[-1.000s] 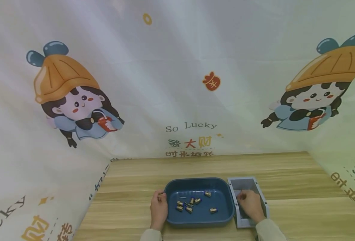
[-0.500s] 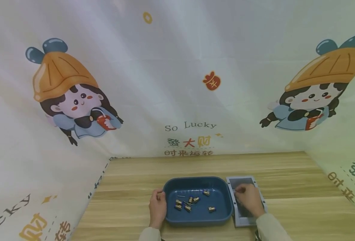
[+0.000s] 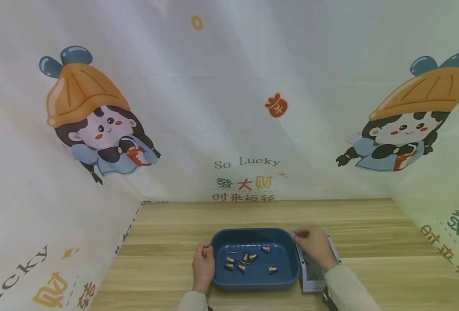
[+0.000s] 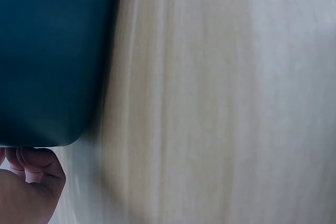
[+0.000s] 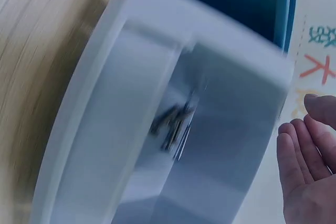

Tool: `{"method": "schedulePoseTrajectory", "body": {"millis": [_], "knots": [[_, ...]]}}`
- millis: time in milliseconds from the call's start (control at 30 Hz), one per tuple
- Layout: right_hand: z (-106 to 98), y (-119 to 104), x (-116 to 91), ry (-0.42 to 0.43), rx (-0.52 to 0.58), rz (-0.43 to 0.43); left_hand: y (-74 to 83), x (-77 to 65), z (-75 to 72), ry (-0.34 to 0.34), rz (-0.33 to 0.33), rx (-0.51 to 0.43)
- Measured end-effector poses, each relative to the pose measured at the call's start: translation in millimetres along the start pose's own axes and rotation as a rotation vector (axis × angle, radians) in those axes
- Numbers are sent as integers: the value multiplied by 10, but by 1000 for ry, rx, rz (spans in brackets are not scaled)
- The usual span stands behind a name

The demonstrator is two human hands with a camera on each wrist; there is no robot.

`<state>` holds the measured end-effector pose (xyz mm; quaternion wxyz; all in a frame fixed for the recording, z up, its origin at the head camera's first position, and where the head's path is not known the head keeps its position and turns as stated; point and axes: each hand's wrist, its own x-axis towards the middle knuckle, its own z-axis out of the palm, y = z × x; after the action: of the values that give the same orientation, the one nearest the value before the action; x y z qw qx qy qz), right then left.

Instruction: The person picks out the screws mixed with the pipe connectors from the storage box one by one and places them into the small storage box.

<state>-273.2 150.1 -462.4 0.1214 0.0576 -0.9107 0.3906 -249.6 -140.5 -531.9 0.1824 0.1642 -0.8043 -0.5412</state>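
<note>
In the head view my left hand (image 3: 203,266) holds the left wall of a dark blue tray (image 3: 260,280). The left wrist view shows its curled fingers against the tray's edge. Inside lie several brass fittings (image 3: 241,268) with blue ends and a few thin metal pins (image 3: 233,252). My right hand (image 3: 316,246) is over the far left corner of a grey box (image 3: 314,285), close to the tray's right rim. In the right wrist view its thumb stands apart from the loosely bent fingers, with nothing visible between them. Several slender metal pieces (image 5: 176,124) lie inside the box.
The box stands right up against the tray's right side on a wood-grain table (image 3: 167,242). Behind and at both sides hangs a printed cloth (image 3: 229,108).
My right hand has risen from inside the grey box and moved left and away from me, towards the tray's rim. The left hand keeps its hold on the tray.
</note>
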Motion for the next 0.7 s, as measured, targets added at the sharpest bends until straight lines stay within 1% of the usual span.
{"method": "schedulePoseTrajectory", "body": {"millis": [100,233,333,700], "knots": [[96,-85,-7,-15,43,-13,4,4,-2,3,2,-10],[276,-139,-23,-17,45,-42,21,0,-7,7,1,-19],[411,-178,-41,-35,53,-62,25,-5,-8,8,-4,-18],[791,-305,-122,-177,93,-131,13,-5,0,17,-12,-16]]}}
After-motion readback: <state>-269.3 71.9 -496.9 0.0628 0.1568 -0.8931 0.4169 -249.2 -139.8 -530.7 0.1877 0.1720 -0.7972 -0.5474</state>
